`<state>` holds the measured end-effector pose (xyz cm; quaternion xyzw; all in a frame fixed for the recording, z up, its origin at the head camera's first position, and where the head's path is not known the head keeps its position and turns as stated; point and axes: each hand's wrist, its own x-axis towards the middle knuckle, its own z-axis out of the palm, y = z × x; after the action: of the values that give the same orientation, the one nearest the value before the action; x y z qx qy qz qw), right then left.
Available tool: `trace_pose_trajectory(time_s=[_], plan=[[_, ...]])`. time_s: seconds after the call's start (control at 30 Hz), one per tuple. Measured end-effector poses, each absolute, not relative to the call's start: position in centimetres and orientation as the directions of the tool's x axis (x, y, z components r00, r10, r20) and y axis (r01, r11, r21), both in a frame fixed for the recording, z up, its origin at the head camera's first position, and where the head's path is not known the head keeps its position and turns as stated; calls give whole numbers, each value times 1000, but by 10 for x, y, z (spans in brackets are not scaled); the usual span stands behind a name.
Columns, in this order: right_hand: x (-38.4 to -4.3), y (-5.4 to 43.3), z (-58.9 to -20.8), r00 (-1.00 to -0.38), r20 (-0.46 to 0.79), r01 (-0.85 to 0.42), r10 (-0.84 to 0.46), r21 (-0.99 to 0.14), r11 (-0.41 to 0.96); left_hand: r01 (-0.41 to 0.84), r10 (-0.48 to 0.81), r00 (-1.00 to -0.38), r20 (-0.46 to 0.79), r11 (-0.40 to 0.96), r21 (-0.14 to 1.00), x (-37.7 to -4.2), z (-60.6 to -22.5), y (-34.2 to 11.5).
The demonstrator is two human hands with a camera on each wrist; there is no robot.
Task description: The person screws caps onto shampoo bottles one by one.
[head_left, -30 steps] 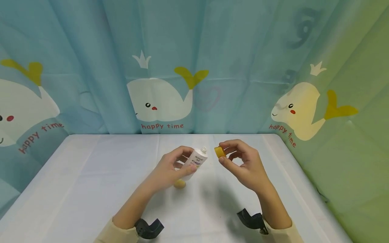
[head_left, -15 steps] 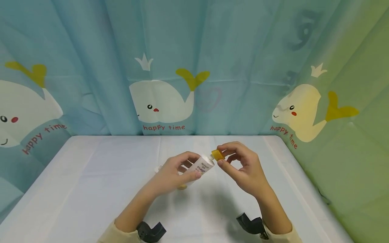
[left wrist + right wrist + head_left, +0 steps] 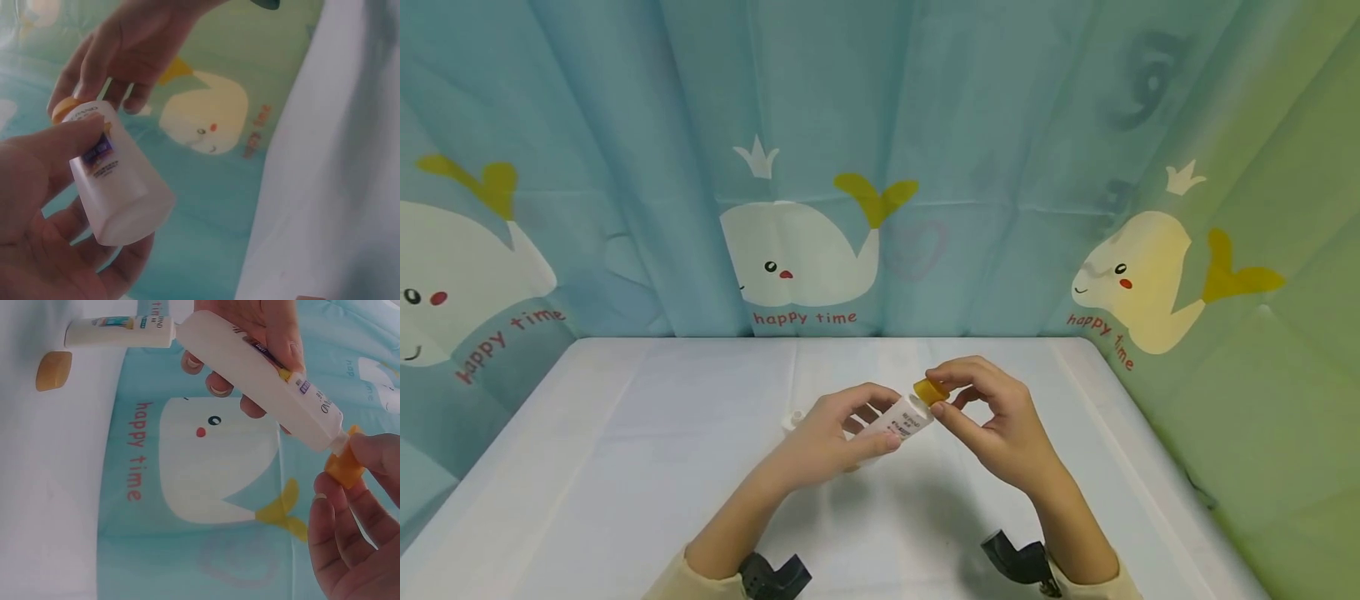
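Note:
A small white plastic bottle [image 3: 904, 419] with a printed label is gripped in my left hand [image 3: 831, 442], tilted with its neck up to the right. My thumb lies across the label, and the fingers curl behind. A yellow cap [image 3: 929, 391] is pinched between the thumb and fingers of my right hand [image 3: 996, 421]. In the right wrist view this cap [image 3: 345, 470] sits right at the bottle's narrow neck, slightly tilted, hiding the mouth. The left wrist view shows the bottle's base [image 3: 140, 219] toward the camera and the right fingers round the cap [image 3: 64, 109].
A second white bottle [image 3: 119, 332] without a cap stands on the white table [image 3: 647, 467], mostly behind my left hand in the head view. Near it lies another yellow cap [image 3: 54, 370]. A blue-green curtain [image 3: 970, 167] with whale prints hangs behind the table.
One second ago the cap and bottle were apart. My hands have come together, bringing the cap to the bottle's neck. The left hand now covers most of the loose cap on the table.

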<state>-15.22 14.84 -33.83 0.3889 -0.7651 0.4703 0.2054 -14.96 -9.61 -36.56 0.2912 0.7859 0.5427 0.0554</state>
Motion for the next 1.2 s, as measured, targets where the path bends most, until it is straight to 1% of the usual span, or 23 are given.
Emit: trace_pose_trajectory(time_s=[0.2,0.6,0.8,0.9,1.2], plan=[[-152,149,-339,-638,658,-769,-400,-573,286,407,512,-826,234,256,877,-149,-366,-96],[-153,148,-338,-658,640,-752,-397,-580,312,396,483,-843,235,262,880,-149,-366,-98],[-151,147,-337,-714,588,-697,-382,-648,307,394,465,-852,241,267,879,-148,-364,-98],[-150,147,-337,-730,572,-679,-375,-670,299,394,462,-854,239,274,877,-148,-363,-97],[-151,146,-338,-698,610,-713,-375,-636,294,388,460,-857,232,279,879,-149,-365,-97]])
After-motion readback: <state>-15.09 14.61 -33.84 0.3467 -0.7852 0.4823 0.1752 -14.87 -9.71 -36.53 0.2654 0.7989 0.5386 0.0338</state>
